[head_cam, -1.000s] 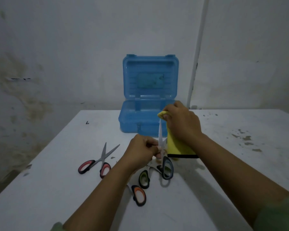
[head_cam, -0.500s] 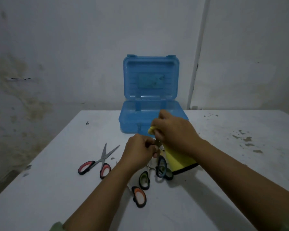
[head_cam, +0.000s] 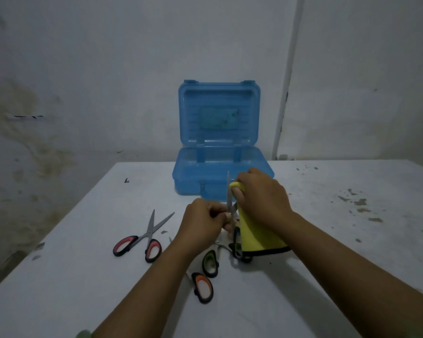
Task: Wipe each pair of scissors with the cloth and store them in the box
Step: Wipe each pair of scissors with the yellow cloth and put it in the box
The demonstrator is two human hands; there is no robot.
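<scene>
Fingers point(head_cam: 217, 213) of the left hand point(head_cam: 200, 223) are curled tight around the pivot region of the held scissors point(head_cam: 228, 193); the exact contact is hidden behind the knuckles. One blade stands nearly upright, tip in front of the blue box point(head_cam: 195, 176). Dark handle loops hang below the hand, partly behind the cloth; their colour is hard to read in the dim light.

Right hand point(head_cam: 261, 198): fingers closed over the yellow cloth point(head_cam: 257, 237), a fold pinched at the top just beside the upright blade. Whether cloth touches blade there cannot be told. The cloth hangs down from the hand, with a dark hem along its lower edge, close to the surface point(head_cam: 327, 252).

Box: translucent blue, lid open and standing upright at the back; base sits on the surface just behind both hands.

Other scissors on the surface:
- red-handled scissors point(head_cam: 142, 240), blades open in a narrow V, lying to the left of the left hand, apart from it.
- green-handled loop point(head_cam: 210, 262), below the left wrist, near the hanging handles.
- orange-handled loop point(head_cam: 202, 286), nearest the camera, just beside the left forearm. Blades of these two are mostly hidden by the arm.

Surface is white, with dark flecks at right.
</scene>
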